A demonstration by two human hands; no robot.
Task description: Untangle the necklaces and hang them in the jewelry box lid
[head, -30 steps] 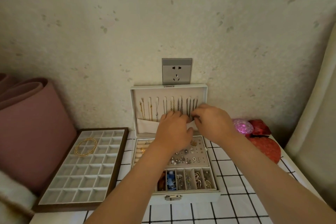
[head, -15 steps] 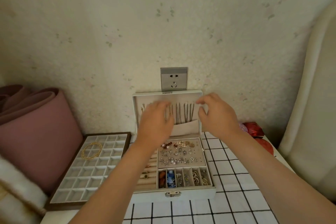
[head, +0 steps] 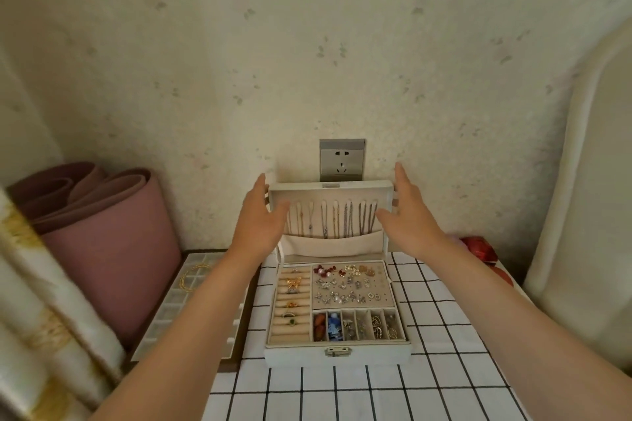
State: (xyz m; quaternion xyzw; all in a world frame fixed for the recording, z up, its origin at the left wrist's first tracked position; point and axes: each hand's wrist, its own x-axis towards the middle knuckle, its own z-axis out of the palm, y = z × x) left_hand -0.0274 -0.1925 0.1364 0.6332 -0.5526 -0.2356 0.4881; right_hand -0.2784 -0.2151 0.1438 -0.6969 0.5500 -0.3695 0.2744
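Both hands have moved off the necklaces (head: 333,223) to the lid's (head: 330,186) sides; your left hand (head: 261,222) and right hand (head: 405,215) are open, holding nothing. Those thin chains hang in the lid and look light and easy to tangle, so pick each up near its hook.

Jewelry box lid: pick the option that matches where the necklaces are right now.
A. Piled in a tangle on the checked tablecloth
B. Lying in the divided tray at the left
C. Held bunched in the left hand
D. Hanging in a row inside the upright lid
D: the necklaces hang side by side inside the upright jewelry box lid, their lower ends tucked behind its pocket.
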